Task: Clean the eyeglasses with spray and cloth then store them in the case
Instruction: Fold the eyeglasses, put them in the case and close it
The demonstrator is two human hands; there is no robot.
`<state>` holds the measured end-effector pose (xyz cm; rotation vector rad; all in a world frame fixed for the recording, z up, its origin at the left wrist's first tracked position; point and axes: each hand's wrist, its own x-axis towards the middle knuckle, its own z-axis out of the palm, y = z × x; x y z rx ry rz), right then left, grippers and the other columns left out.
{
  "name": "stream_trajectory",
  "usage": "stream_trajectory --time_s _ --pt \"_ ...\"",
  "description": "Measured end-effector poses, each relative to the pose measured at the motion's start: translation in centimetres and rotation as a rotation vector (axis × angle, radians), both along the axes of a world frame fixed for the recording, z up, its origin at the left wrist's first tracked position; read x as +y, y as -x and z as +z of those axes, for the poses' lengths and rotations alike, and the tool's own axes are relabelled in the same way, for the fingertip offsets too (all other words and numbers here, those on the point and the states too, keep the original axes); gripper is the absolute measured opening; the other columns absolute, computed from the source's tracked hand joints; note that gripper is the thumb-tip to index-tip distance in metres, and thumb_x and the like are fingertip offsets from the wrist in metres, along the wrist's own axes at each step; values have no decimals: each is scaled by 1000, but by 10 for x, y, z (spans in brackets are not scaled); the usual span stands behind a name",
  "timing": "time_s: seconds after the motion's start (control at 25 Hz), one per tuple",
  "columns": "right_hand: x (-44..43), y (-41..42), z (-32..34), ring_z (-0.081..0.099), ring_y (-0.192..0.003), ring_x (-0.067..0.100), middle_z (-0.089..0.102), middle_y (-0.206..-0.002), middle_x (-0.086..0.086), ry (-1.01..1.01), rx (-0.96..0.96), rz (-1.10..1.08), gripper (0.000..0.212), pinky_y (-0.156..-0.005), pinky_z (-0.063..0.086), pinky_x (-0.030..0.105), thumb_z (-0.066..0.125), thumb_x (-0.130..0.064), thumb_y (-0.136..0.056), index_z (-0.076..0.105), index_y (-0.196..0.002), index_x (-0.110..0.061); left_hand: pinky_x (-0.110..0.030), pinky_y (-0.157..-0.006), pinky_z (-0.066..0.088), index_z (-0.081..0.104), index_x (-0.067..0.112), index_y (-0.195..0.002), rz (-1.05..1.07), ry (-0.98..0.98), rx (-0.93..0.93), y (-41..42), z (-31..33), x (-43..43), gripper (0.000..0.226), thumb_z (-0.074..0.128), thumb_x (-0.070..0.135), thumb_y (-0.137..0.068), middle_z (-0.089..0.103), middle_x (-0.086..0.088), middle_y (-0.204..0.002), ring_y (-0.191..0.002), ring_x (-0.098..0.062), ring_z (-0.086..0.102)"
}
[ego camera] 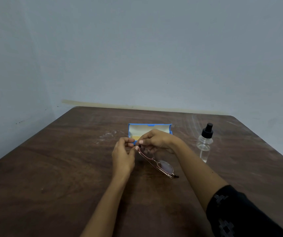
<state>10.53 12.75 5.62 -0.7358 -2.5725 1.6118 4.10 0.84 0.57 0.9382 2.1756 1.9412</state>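
Black patterned sleeve [240, 212] at the near right corner, on the right arm; the left forearm is bare. Both arms reach forward over a dark brown wooden table [51, 185], scuffed pale in places.

Eyeglasses [161, 165]: thin rose-gold metal frame, temples folded, lying on a slant in mid-table. The lower end, with a dark temple tip, points toward the near right. Whether that end touches the wood I cannot tell. The upper end is up between the two hands.

Left hand [122, 155]: fingers curled inward, thumb tip pressed against the upper end of the frame.
Right hand [156, 140]: comes in from the right, fingers curled round the upper lens and thumb pinching near the same corner. The two thumbs nearly meet.

Spray bottle [205, 144]: clear, black nozzle cap, upright, well to the right of the hands, untouched.

Case [148, 127]: blue, open, pale lining, just behind the hands and partly hidden by them. A yellow patch [136, 137] shows inside; cloth or lining, cannot tell.

Pale grey-blue wall [137, 48] behind.
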Motion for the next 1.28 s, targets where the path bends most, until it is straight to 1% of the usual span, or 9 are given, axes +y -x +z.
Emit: stream_trajectory --time_s 0.12,0.24,0.36,0.56,0.68,0.84,0.96,1.08,1.28 --pt "5 3 2 52 -52 6 59 -68 3 110 32 -3 24 -53 46 14 50 0 -90 60 -112 3 -1 -60 41 58 5 -96 -32 -51 -15 1 2 0 21 63 -2 -77 58 -2 -84 -72 0 52" --pt "10 2 4 57 -52 3 67 -71 1 211 48 45 18 -52 48 13 50 6 -88 66 -93 -2 -2 -61 43 57 8 -95 -70 -94 -38 2 3 0 20 62 -1 -78 58 5 -82 -73 -1 55" --pt "11 0 6 59 -53 1 71 -68 -8 269 27 75 24 -56 51 12 50 7 -88 67 -81 -8 -3 -61 44 56 13 -92 -77 -120 -61 2 0 2 20 62 0 -78 59 0 -87 -75 -5 56" --pt "13 -6 6 60 -55 1 71 -69 -7 315 33 63 26 -57 51 13 47 9 -88 68 -84 -6 -11 -62 46 55 11 -92 -95 -109 -144 5 -6 5 17 66 10 -79 61 -5 -92 -75 -10 55" --pt "14 -12 4 60 -57 3 71 -74 -3 374 63 57 32 -59 53 13 42 13 -89 69 -84 -6 -12 -47 43 56 11 -82 -136 -80 -224 4 -5 5 13 67 18 -79 61 -5 -76 -57 -11 53" --pt "15 -19 0 64 -63 9 70 -78 3 454 133 28 32 -60 55 17 41 16 -88 67 -86 -2 -21 -44 43 55 12 -75 -188 -10 -329 5 -2 6 16 64 23 -81 61 -5 -64 -39 -5 53" --pt "13 -23 -3 67 -61 8 73 -68 -1 505 173 2 26 -59 56 18 41 15 -88 63 -87 1 -19 -40 42 55 10 -71 -274 24 -354 2 2 5 20 62 24 -83 59 -6 -58 -37 -6 51" --pt "11 -25 -7 66 -61 8 73 -70 0 518 204 -41 24 -58 56 18 42 14 -88 62 -85 3 -16 -38 42 55 8 -69 -310 30 -379 -1 6 5 22 60 22 -84 57 -7 -57 -35 -5 50" --pt "8 -27 -13 63 -51 6 59 -76 12 541 333 -234 26 -52 55 16 40 15 -89 58 -78 0 -14 -40 41 61 3 -75 -373 37 -469 1 6 -1 28 55 27 -88 58 -3 -57 -38 -2 51"
